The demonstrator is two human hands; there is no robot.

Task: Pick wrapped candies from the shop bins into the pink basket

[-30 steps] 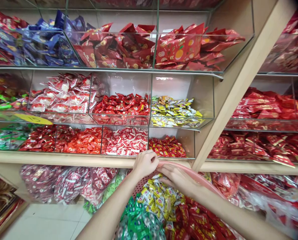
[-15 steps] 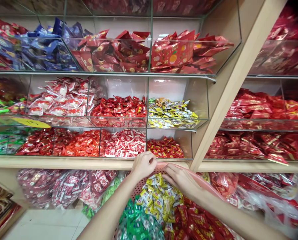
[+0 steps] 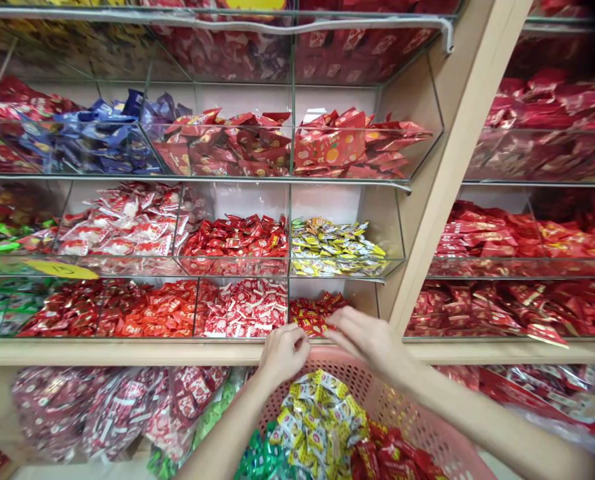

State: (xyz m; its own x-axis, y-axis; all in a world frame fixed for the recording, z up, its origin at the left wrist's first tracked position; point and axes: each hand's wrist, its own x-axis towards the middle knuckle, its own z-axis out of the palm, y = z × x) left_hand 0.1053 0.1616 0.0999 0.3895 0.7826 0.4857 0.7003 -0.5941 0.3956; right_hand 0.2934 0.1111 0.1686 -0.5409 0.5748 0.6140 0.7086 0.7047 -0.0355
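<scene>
A pink perforated plastic basket point(image 3: 440, 433) is up against the front of the shelf. In it lie yellow-and-white wrapped candies point(image 3: 320, 423), green wrapped candies point(image 3: 260, 457) and red wrapped candies point(image 3: 397, 457). At the basket's far-left rim, my left hand point(image 3: 283, 353) is closed with its fingers curled, the fingertips mostly hidden. My right hand point(image 3: 370, 340) is above the rim, its fingers stretched towards the lowest bin of small red-and-yellow candies point(image 3: 314, 313). Nothing shows in that hand.
Clear-walled bins of wrapped sweets fill the shelves, with yellow candies point(image 3: 334, 243) just above my hands. A wooden upright point(image 3: 442, 180) rises on the right. Under the shelf ledge point(image 3: 127, 352) hang or lie several plastic bags of candy point(image 3: 62, 407). A yellow tag point(image 3: 62, 269) reads 15.
My right hand has left the basket rim and moved up to the lowest bin, its fingers straightening. My left hand stays at the rim. The view has tilted up slightly.
</scene>
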